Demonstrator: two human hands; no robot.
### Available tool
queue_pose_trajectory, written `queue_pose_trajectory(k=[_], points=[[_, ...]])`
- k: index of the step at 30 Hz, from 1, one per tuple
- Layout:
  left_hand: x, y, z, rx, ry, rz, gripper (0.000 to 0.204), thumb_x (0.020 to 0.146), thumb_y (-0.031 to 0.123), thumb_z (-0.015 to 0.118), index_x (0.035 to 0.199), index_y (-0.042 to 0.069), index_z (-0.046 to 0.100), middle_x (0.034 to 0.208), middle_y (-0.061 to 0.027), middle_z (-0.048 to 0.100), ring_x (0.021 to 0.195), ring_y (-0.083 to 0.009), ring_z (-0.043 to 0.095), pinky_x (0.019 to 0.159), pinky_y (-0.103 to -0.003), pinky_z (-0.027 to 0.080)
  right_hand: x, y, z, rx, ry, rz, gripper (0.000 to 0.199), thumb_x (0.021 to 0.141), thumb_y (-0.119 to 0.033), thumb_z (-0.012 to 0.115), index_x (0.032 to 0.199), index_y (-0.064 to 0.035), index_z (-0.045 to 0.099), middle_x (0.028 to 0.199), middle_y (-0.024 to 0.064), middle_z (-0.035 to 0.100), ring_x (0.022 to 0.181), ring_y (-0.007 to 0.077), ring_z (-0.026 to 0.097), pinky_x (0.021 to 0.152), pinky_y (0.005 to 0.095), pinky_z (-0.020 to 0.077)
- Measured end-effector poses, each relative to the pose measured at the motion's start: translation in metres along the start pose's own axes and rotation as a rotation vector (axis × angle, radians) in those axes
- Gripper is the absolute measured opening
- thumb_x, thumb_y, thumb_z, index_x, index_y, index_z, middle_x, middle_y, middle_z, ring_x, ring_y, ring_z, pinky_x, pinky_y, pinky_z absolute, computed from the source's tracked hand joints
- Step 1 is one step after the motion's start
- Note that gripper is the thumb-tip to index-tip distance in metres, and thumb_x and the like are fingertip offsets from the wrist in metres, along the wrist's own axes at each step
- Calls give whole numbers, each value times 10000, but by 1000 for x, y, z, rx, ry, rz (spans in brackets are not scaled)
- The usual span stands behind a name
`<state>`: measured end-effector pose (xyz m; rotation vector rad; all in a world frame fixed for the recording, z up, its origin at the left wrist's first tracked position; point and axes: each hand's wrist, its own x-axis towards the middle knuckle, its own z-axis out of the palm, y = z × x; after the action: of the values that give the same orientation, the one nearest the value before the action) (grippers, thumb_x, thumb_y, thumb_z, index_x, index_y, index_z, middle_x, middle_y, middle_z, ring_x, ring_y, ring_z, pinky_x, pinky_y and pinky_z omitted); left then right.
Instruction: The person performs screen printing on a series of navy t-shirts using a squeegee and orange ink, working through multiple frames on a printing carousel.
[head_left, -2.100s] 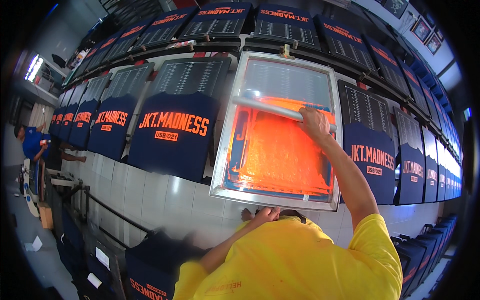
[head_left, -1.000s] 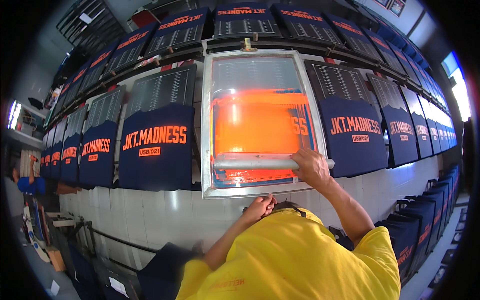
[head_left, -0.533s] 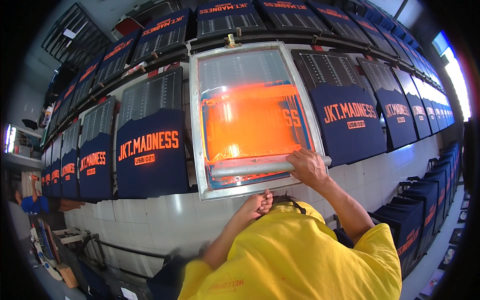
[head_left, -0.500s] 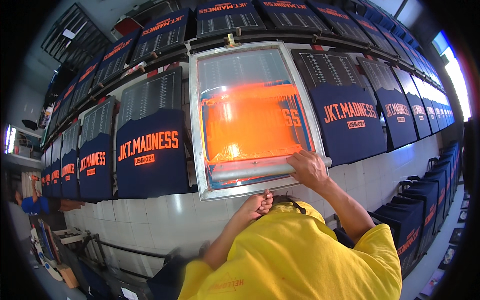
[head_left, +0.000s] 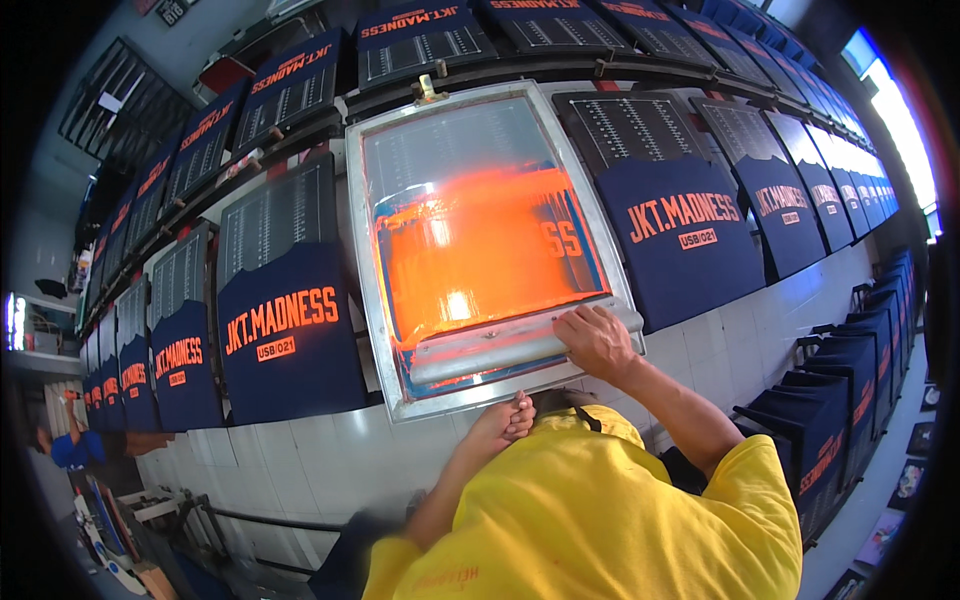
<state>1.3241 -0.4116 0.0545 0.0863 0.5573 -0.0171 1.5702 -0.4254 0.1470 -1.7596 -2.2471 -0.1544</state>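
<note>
A metal-framed printing screen [head_left: 357, 210] lies over one of the boards in front of me, its mesh coated with bright orange ink [head_left: 480, 250]. Across the screen's near end rests a long squeegee [head_left: 480, 352] with a pale grey handle. My right hand [head_left: 597, 342] grips this handle close to its right end. Just past the screen's near edge, my left hand [head_left: 507, 418] is closed in a fist. Whether those fingers hold anything, or touch the frame, I cannot make out.
Navy shirt pieces with orange prints lie on boards left [head_left: 285, 330] and right [head_left: 680, 235] of the screen. Another row of boards [head_left: 420, 45] runs behind. Dark racks with navy pieces [head_left: 800, 430] stand at right. A person in blue [head_left: 75, 447] is far left.
My view has shifted, so the screen and boards appear farther left. The squeegee stays near the screen's near end, with my right hand still on it. My left hand remains closed.
</note>
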Motion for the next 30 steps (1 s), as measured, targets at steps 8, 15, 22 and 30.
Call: queue_pose_trajectory(k=[8,15,22,30], points=[[1,2,-3,-8,-23,-33,310,1061,358,413,850,136,460,610,42,332,451,-64,293,436,-216,243,-17,-11,5,5,-8,41,158,733,-112,617,890,-98,609,875,25,575,848,205,587,734,347,492],[-44,-3,48,643,291,331,284,1034,338,489,1045,73,590,679,2,481,538,-98,436,508,-207,360,-12,-10,1,56,-67,64,169,722,-91,618,889,-77,604,896,49,590,870,230,602,754,372,498],[-113,82,93,2347,892,1023,416,683,83,731,1083,23,634,1110,-137,583,1036,-297,549,877,-406,474,-6,-9,-5,66,-125,83,224,734,-66,620,958,-68,609,923,63,598,925,236,614,779,371,515],[-86,85,38,2334,922,771,448,612,-10,699,1053,20,625,1142,-107,612,1013,-307,629,841,-391,529,-47,28,-33,-9,-117,197,251,673,-5,638,920,-38,616,972,71,587,954,248,585,839,391,467]])
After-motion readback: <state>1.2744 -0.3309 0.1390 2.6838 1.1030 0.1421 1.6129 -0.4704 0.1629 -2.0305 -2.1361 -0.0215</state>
